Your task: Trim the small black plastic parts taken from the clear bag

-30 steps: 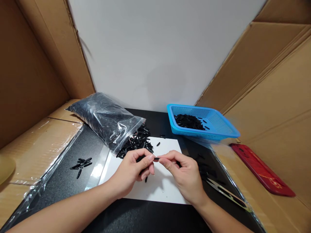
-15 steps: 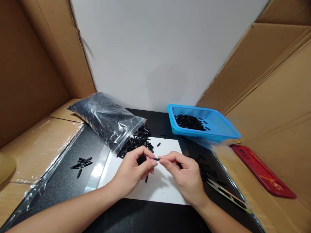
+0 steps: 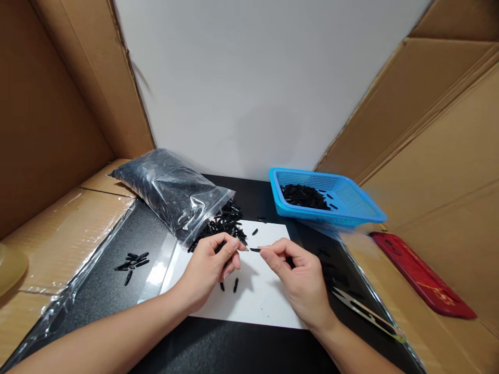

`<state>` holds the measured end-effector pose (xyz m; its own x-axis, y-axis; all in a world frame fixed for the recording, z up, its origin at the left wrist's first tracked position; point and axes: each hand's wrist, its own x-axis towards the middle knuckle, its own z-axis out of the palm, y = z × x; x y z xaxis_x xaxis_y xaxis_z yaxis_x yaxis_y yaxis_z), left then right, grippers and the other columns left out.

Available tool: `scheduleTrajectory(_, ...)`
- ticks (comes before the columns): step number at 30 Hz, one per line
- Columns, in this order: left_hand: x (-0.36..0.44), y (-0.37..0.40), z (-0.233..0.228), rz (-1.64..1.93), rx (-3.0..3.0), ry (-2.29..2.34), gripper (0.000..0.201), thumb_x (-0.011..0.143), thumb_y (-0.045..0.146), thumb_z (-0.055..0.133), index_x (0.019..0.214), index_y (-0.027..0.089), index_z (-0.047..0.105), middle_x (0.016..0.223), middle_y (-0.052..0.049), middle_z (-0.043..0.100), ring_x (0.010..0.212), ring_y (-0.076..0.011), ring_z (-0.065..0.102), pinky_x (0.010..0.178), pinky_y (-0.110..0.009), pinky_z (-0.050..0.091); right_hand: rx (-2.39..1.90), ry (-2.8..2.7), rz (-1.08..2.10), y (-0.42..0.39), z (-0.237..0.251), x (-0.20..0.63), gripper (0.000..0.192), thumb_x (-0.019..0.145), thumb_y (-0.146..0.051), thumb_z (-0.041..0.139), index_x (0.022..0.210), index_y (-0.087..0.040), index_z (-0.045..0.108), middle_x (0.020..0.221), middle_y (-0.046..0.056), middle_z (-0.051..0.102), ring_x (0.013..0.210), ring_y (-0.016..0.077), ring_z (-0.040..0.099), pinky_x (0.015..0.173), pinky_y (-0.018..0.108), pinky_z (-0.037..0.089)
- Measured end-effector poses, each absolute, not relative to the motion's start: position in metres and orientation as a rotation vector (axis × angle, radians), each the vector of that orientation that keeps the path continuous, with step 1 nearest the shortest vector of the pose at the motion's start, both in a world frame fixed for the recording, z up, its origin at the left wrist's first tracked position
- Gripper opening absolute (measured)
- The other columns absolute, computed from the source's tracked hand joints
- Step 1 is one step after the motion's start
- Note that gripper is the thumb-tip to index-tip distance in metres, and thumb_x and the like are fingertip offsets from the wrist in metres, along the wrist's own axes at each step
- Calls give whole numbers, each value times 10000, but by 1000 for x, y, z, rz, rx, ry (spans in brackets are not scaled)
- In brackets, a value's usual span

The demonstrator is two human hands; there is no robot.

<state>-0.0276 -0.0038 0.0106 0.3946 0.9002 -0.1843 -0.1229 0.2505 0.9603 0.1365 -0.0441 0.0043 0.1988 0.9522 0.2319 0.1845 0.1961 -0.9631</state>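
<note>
My right hand (image 3: pixel 300 272) pinches a small, elongated black piece (image 3: pixel 255 250) between thumb and forefinger, its tip pointing left. Just across from it is my left hand (image 3: pixel 214 262), thumb and forefinger pressed together; a tiny speck shows at the fingertip, too small to name. A narrow gap separates that hand from the piece. Both hands are above a white sheet (image 3: pixel 268 304). Behind my left hand, a pile of black pieces (image 3: pixel 226 223) spills from the mouth of a clear zip bag (image 3: pixel 167 187). Two loose pieces lie below my left hand on the sheet.
At the back right stands a blue basket (image 3: pixel 331 213) with many black pieces inside. A small cluster of pieces (image 3: pixel 132 261) lies on the dark table at left. Tweezers-like metal tool (image 3: pixel 366 314) and a red case (image 3: pixel 423 275) are at right. Cardboard walls (image 3: pixel 440 130) flank the table.
My left hand has come off the black piece and shifted slightly left, opening a gap. The piece stays in my right hand, which has risen slightly.
</note>
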Motion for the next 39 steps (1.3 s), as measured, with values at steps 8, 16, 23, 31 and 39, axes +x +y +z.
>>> scheduleTrajectory(8,-27,-10,14,761,1065,851,331,787,466,726,828,159,606,589,43,567,446,-42,347,429,-189,239,-1262,-1362,646,-45,1,137,195,826,-318,673,709,-174,734,520,-31,486,483,111,368,454,241,322)
scheduleTrajectory(16,-27,-10,13,738,978,834,346,745,434,780,828,161,585,587,44,587,431,-28,330,437,-193,191,-1089,-1638,256,-49,-1,135,114,881,-180,653,807,-163,738,547,-24,553,440,98,425,420,233,343)
scheduleTrajectory(23,-29,-11,15,673,879,768,365,737,408,798,699,152,540,583,32,592,429,-17,314,461,-204,190,-1046,-1823,47,-50,2,139,146,905,-128,617,917,-182,752,580,7,622,462,119,504,456,247,404)
scheduleTrajectory(31,-31,-9,16,600,812,726,394,727,422,804,657,141,537,563,43,544,407,-3,288,442,-200,154,-1004,-1924,-92,-51,4,142,203,954,-154,555,970,-171,757,540,4,574,458,128,495,486,255,424)
scheduleTrajectory(39,-33,-7,21,610,838,687,290,760,320,782,708,149,554,568,21,604,402,-12,305,423,-188,169,-1063,-1667,226,-51,1,138,103,879,-152,651,864,-167,752,566,-4,598,456,116,487,436,240,388)
